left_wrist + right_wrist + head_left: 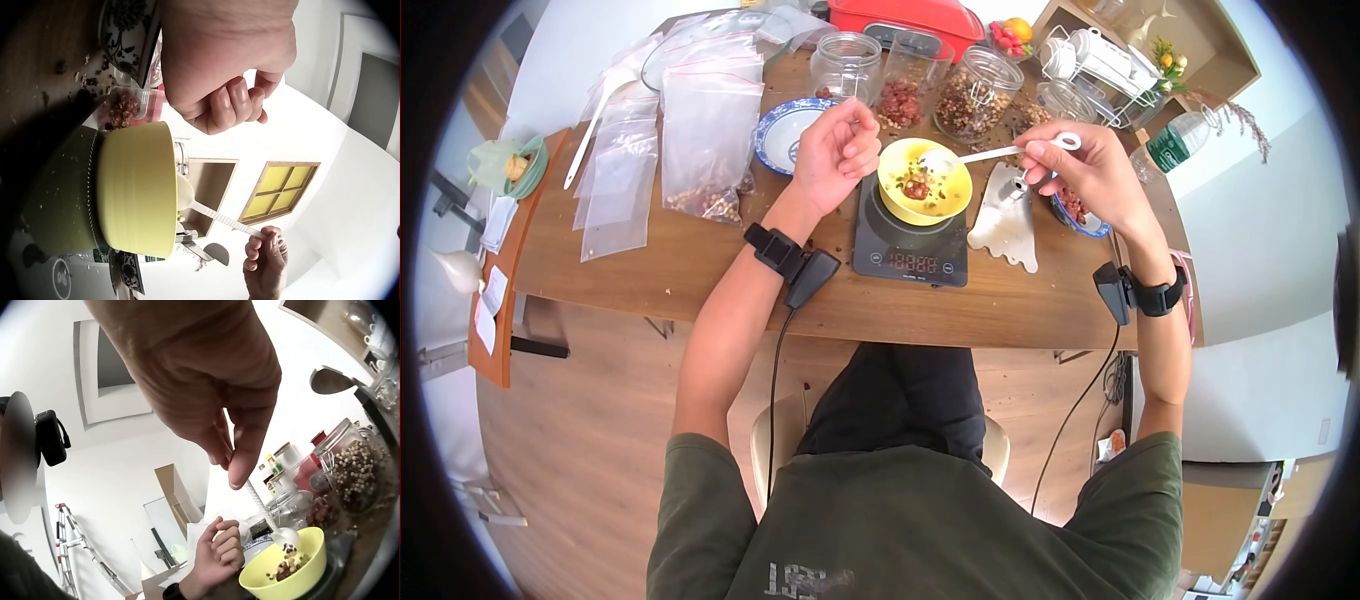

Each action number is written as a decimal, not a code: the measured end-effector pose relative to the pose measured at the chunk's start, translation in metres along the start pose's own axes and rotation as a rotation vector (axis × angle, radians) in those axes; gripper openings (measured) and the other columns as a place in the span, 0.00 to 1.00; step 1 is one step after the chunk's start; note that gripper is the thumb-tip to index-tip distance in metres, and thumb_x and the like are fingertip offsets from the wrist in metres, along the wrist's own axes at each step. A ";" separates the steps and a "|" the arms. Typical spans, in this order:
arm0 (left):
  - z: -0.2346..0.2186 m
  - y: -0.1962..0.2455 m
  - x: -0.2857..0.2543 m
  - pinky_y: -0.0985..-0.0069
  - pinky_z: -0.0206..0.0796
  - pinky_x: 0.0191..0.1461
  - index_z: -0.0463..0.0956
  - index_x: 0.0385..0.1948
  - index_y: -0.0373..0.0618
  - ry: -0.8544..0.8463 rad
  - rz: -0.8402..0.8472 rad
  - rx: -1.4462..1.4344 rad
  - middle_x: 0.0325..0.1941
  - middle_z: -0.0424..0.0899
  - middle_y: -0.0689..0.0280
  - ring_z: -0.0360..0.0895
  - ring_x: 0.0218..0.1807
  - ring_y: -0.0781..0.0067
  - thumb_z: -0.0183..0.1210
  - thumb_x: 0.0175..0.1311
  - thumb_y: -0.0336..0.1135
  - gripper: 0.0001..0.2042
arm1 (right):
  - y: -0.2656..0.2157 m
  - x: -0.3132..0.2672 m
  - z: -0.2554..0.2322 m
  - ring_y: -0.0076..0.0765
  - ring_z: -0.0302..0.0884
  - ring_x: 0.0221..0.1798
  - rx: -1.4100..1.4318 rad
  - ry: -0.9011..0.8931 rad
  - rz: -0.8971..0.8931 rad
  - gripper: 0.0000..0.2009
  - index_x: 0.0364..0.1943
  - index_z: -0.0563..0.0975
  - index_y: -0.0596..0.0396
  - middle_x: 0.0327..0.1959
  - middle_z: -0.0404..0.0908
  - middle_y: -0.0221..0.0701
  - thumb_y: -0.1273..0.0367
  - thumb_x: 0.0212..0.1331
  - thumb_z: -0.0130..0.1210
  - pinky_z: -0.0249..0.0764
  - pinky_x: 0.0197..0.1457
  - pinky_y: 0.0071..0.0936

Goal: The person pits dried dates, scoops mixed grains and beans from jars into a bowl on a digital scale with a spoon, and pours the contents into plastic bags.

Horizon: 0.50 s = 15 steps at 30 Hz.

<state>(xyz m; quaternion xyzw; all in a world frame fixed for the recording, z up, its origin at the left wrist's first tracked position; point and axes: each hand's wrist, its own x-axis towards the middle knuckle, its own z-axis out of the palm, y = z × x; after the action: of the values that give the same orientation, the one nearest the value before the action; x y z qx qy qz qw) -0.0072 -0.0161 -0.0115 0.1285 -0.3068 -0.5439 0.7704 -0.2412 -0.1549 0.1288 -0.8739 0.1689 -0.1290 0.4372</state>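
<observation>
My right hand (1090,172) pinches the handle of a white spoon (990,155). The spoon's bowl sits over a yellow bowl (897,205), just inside its rim. Inside lie dark red pieces and small pale and dark bits, and in the right wrist view a few bits cling to the spoon (285,537). Under the yellow bowl is a black kitchen scale (880,240) with a lit display. My left hand (837,160) is raised at the bowl's left, fingers loosely curled with nothing in them; the left wrist view shows it above the bowl (137,187) too.
Glass jars (977,95) of mixed grains and red pieces stand behind the bowl. Plastic zip bags (710,130) and a blue-rimmed plate (775,135) lie to the left. On the right are a metal clip-like piece (1005,235) and a patterned bowl (1090,228) of red pieces.
</observation>
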 end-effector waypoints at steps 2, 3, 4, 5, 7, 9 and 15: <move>0.000 0.000 0.000 0.85 0.46 0.17 0.68 0.27 0.41 -0.001 0.003 0.002 0.12 0.57 0.74 0.50 0.11 0.84 0.40 0.68 0.41 0.15 | -0.007 -0.003 0.001 0.15 0.76 0.30 -0.072 -0.034 -0.018 0.09 0.39 0.78 0.58 0.29 0.79 0.25 0.68 0.62 0.51 0.73 0.29 0.12; -0.001 -0.001 0.000 0.85 0.46 0.17 0.68 0.27 0.41 -0.004 0.005 0.004 0.12 0.57 0.74 0.50 0.12 0.84 0.40 0.68 0.41 0.15 | -0.011 -0.003 -0.001 0.15 0.76 0.30 -0.072 -0.034 -0.018 0.09 0.39 0.78 0.58 0.29 0.79 0.25 0.68 0.62 0.51 0.73 0.29 0.12; -0.001 -0.001 0.000 0.85 0.46 0.17 0.68 0.27 0.41 -0.005 0.005 0.003 0.12 0.57 0.74 0.50 0.12 0.84 0.40 0.68 0.41 0.15 | -0.013 -0.004 -0.005 0.15 0.76 0.30 -0.078 -0.023 -0.028 0.09 0.39 0.78 0.58 0.29 0.79 0.25 0.68 0.62 0.51 0.73 0.29 0.12; -0.001 -0.001 0.000 0.85 0.46 0.17 0.68 0.27 0.41 -0.003 0.004 0.003 0.12 0.57 0.74 0.50 0.12 0.84 0.40 0.68 0.41 0.15 | -0.014 -0.004 -0.010 0.15 0.75 0.30 -0.084 -0.012 -0.039 0.09 0.40 0.78 0.58 0.29 0.79 0.25 0.68 0.62 0.50 0.73 0.29 0.12; -0.002 -0.001 0.000 0.84 0.45 0.17 0.68 0.27 0.41 -0.001 0.003 0.003 0.12 0.57 0.74 0.50 0.12 0.84 0.40 0.68 0.41 0.14 | -0.012 -0.004 -0.025 0.15 0.75 0.29 -0.077 0.039 -0.084 0.11 0.40 0.78 0.57 0.28 0.79 0.24 0.65 0.63 0.50 0.71 0.28 0.12; -0.002 -0.001 0.001 0.84 0.44 0.17 0.70 0.26 0.42 -0.001 0.007 0.015 0.12 0.57 0.74 0.50 0.12 0.84 0.43 0.67 0.42 0.15 | -0.016 -0.004 -0.044 0.14 0.74 0.29 -0.119 0.218 -0.085 0.12 0.42 0.78 0.55 0.29 0.79 0.25 0.64 0.64 0.47 0.70 0.27 0.12; -0.004 -0.001 0.001 0.84 0.44 0.16 0.70 0.26 0.42 -0.010 0.004 0.002 0.12 0.57 0.74 0.50 0.12 0.84 0.42 0.67 0.42 0.15 | 0.013 0.010 -0.117 0.14 0.72 0.28 0.015 0.727 -0.115 0.13 0.40 0.78 0.56 0.29 0.79 0.23 0.62 0.63 0.49 0.66 0.28 0.13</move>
<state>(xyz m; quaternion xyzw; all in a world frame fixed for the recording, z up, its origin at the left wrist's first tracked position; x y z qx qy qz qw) -0.0054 -0.0180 -0.0150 0.1258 -0.3115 -0.5426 0.7699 -0.2783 -0.2502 0.1872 -0.7757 0.2628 -0.4569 0.3471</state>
